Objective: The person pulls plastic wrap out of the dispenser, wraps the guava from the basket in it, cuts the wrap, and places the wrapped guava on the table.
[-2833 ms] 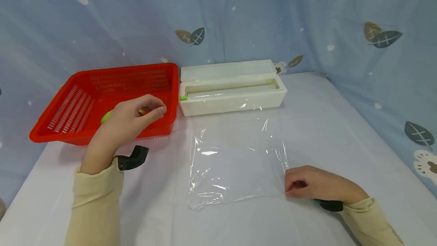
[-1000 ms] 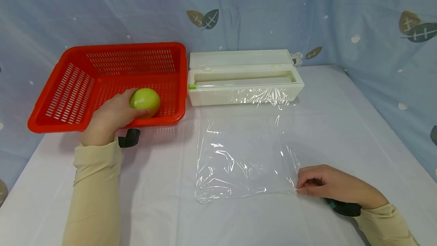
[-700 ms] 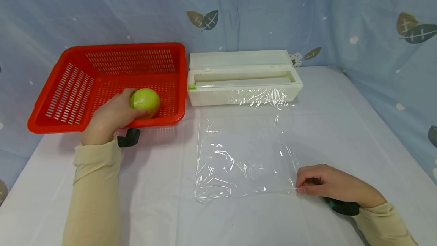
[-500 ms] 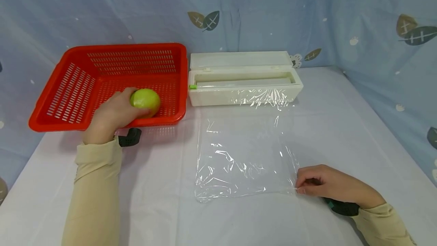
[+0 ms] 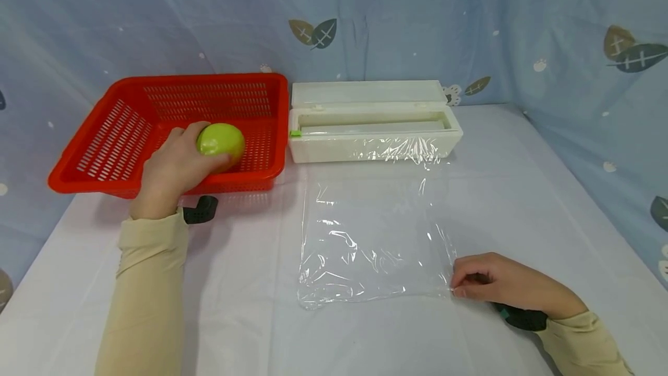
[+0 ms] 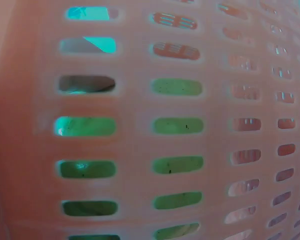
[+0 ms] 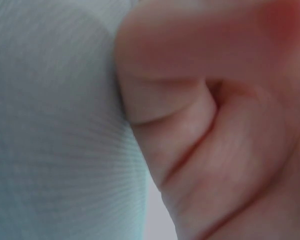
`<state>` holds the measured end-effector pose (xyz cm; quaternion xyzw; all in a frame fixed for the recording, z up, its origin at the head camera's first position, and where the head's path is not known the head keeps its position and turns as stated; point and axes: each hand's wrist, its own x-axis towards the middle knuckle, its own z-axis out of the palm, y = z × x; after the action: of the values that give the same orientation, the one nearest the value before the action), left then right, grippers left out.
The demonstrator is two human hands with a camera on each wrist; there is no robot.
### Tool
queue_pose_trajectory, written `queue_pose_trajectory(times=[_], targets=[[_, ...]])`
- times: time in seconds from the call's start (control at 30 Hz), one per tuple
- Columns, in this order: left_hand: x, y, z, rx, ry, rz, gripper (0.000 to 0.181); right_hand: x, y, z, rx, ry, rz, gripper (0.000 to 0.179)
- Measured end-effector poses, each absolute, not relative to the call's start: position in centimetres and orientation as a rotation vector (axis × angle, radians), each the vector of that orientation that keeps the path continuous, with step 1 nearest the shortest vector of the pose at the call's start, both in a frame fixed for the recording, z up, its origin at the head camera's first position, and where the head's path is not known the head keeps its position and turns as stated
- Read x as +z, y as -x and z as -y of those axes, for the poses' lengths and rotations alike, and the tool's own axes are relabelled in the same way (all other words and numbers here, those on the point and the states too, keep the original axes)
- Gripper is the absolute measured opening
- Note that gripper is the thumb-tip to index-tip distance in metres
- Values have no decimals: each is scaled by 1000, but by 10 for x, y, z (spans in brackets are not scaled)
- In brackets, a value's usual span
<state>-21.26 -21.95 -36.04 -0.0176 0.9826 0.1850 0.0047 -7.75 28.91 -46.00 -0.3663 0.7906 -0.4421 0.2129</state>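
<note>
My left hand (image 5: 176,162) reaches over the near rim of a red plastic basket (image 5: 125,187) and grips a green apple (image 5: 221,139), with the thumb on its near side. Through the basket's slots, the left wrist view shows the apple's green skin (image 6: 177,125). A clear sheet of plastic wrap (image 5: 365,237) extends from a white dispenser box (image 5: 373,147) towards the front of the table. At the sheet's near right corner, my right hand (image 5: 498,280) pinches the film between curled fingers and thumb. In the right wrist view, the folded fingers (image 7: 170,105) fill much of the picture.
The dispenser's lid (image 5: 367,93) stands raised at the back, with the white roll (image 5: 370,127) inside. A small green tab (image 5: 295,133) sits at its left end, close beside the basket. A blue patterned curtain (image 5: 407,22) hangs behind the white-covered table (image 5: 235,318).
My left hand has gone down into the basket and taken hold of the apple. Over the last half second, the apple and hand rise slightly and the basket shifts. The right hand keeps its pinch.
</note>
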Motion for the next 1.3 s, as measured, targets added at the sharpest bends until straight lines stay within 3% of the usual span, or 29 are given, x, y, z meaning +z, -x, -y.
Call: queue_pose_trajectory(times=[0.8,1.3], targets=[[-349,208,200,800,-32,-3173,78,-459,77,-289,-1206,1019,-2206,14],[-326,191,162,1219,-450,-3063,70,-457,75,-289,-1206,1013,-2197,14]])
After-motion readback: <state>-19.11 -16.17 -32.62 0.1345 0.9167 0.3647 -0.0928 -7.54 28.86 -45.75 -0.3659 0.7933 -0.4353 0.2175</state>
